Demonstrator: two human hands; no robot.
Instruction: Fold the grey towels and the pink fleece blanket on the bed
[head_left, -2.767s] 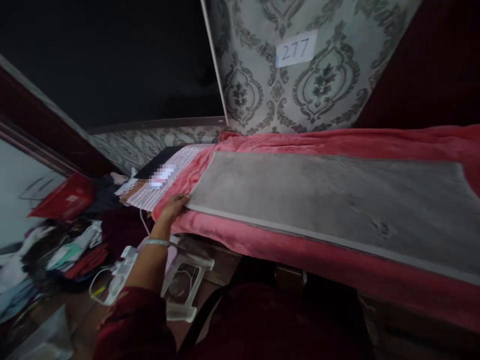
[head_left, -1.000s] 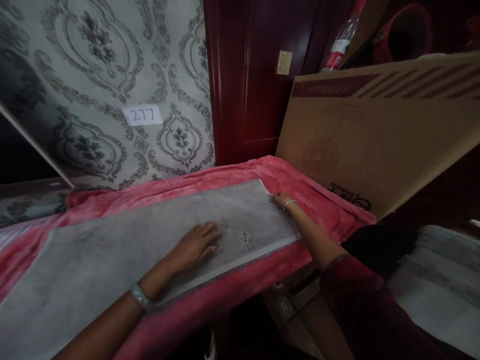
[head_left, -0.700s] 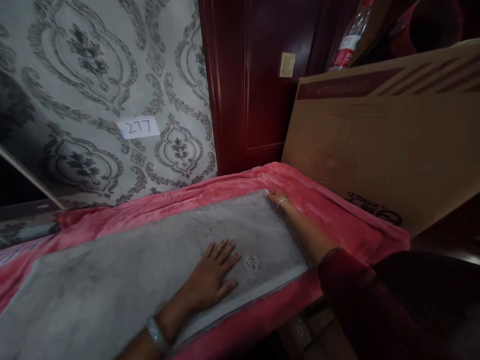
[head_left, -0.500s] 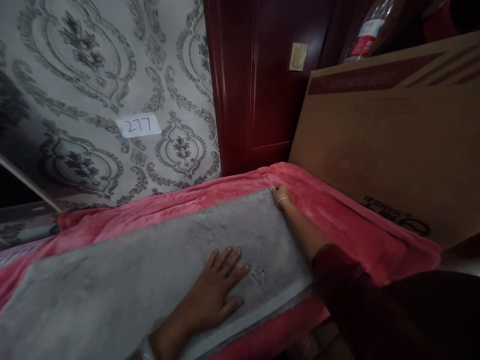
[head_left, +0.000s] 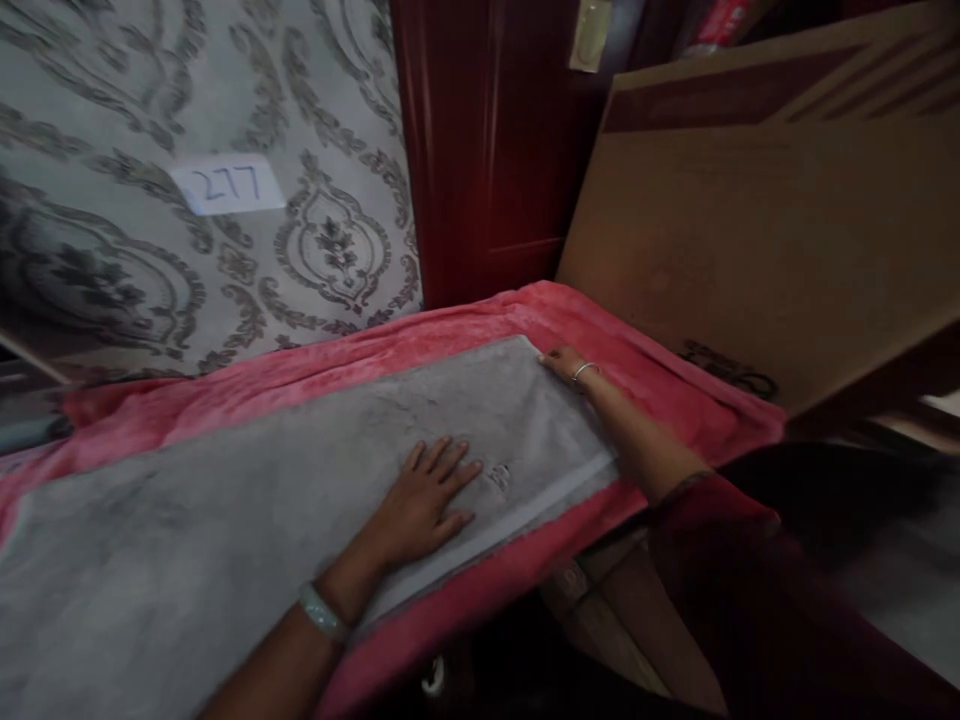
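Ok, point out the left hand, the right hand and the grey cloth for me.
left hand (head_left: 421,497), head view, back of the hand, flat on the cloth.
right hand (head_left: 564,363), head view, knuckles at the cloth's far corner.
grey cloth (head_left: 225,520), head view, bare middle area.

Two bare hands. Pale, beaded-looking bracelet round the wrist of the left hand (head_left: 424,500); thin silver bangle at the wrist of the right hand (head_left: 561,362). Dark maroon sleeve on the right forearm, cuff edged with a lighter trim.
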